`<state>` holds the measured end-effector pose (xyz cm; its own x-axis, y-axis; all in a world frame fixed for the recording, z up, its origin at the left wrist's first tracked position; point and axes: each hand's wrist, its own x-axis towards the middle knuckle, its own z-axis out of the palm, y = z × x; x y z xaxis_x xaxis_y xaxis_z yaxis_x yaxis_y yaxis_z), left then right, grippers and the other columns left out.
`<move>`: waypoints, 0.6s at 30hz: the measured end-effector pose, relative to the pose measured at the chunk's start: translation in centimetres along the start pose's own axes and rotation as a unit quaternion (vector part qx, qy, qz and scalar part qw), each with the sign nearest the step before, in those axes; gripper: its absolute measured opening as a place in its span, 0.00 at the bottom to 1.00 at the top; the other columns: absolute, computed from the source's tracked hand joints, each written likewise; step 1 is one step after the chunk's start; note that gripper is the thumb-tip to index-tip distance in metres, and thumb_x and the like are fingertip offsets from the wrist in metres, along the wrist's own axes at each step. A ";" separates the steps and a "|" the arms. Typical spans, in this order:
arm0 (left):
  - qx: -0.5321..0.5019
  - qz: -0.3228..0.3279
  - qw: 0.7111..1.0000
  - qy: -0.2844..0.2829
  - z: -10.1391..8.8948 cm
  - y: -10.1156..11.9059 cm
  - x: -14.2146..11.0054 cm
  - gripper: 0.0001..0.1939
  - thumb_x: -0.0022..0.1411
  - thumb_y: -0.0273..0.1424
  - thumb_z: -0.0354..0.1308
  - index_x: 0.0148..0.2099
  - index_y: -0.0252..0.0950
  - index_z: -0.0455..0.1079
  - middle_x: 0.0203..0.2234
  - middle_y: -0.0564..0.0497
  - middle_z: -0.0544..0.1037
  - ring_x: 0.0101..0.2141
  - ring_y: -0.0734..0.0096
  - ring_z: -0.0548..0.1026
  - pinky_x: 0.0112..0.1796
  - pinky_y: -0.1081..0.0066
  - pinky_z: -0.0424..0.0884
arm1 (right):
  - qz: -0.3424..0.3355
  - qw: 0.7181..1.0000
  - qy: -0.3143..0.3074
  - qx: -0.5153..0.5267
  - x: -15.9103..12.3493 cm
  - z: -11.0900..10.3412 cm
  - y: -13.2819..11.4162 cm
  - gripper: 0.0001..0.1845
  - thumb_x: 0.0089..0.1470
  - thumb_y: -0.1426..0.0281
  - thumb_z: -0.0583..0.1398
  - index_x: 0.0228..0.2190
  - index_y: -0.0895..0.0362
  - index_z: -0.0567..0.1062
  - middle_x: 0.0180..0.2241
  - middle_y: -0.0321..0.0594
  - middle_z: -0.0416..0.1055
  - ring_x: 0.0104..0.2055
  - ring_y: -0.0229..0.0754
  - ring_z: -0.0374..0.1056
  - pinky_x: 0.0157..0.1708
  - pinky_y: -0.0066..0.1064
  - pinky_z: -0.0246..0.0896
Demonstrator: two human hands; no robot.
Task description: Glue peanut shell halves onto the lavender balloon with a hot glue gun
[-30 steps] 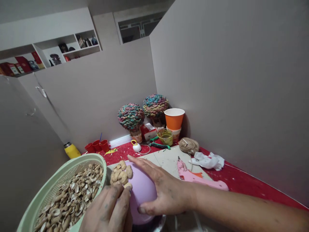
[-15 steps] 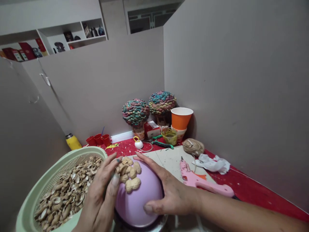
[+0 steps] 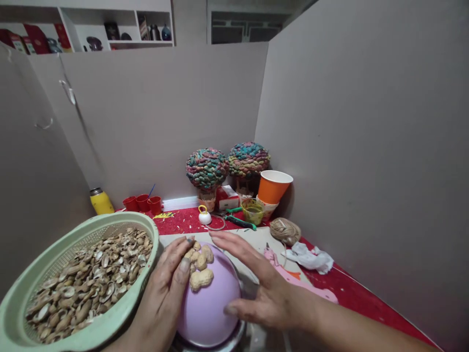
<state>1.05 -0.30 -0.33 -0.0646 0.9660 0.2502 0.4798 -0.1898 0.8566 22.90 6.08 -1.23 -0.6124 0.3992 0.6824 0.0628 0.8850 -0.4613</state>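
A smooth lilac ball [image 3: 214, 308] rests in a round metal bowl [image 3: 238, 337], low in the middle of the view. Several peanut shells [image 3: 201, 278] sit in a patch on its upper left. Cupped along the ball's left side, my left hand [image 3: 164, 288] has its fingers together and its thumb beside the shells. My right hand [image 3: 264, 288] is at the ball's right side, fingers stretched and thumb apart, with the thumb tip over the ball's surface. Whether that thumb touches it I cannot tell. The ball's underside is hidden in the bowl.
A green colander [image 3: 146, 274] of loose peanut shells stands left. Right lie a pink glue gun [image 3: 289, 276], twine [image 3: 286, 231] and crumpled white tissue [image 3: 311, 258]. Behind are green-handled pliers [image 3: 240, 223], red cups [image 3: 142, 202], shell-covered trees [image 3: 207, 168] and an orange cup [image 3: 274, 188].
My right hand has loosened from the ball, its fingers lifting slightly away. My left hand has shifted a little right, covering more of the shells. The camera view has turned slightly.
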 end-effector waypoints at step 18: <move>0.014 0.095 0.995 -0.005 0.4 -0.3 0.1 0.20 0.70 0.42 0.46 0.58 0.46 0.68 0.59 0.49 0.68 0.59 0.62 0.64 0.62 0.55 0.56 | -0.140 0.965 -0.018 -0.220 3.0 0.2 -4.0 0.08 0.65 0.75 0.55 0.43 0.59 0.74 0.34 0.42 0.74 0.35 0.42 0.65 0.35 0.35 0.58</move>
<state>1.30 -0.10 -0.76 0.0378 0.9146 0.4026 0.5063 -0.3649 0.7813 20.69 3.66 2.52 -0.6802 0.1279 0.7218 0.2151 0.9761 0.0298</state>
